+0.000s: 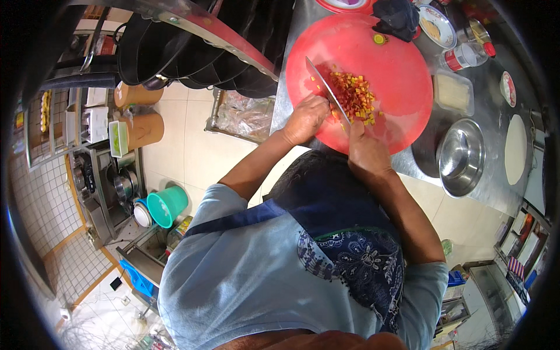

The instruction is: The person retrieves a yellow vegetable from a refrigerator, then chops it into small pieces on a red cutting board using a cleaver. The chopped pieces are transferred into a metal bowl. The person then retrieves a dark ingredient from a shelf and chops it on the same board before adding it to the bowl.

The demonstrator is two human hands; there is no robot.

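Observation:
On a round red cutting board (398, 87) lies a heap of diced red and yellow pieces (354, 98), which look like vegetable. My right hand (369, 151) grips the handle of a kitchen knife (328, 89) at the board's near edge; the blade slants up and left along the heap's left side. Just left of the blade, my left hand (309, 116) rests on the board with its fingers curled; whether it holds a piece under them is hidden. Near the board's far edge is a small yellow-green cut piece (379, 39), with a dark cloth (396, 19) beyond it.
Right of the board, the steel table (407, 164) holds a metal bowl (461, 157), a clear plastic container (453, 92), a red-capped bottle (468, 56) and a patterned dish (437, 27). Black woks (148, 52) hang at upper left. A green bucket (167, 206) stands on the floor.

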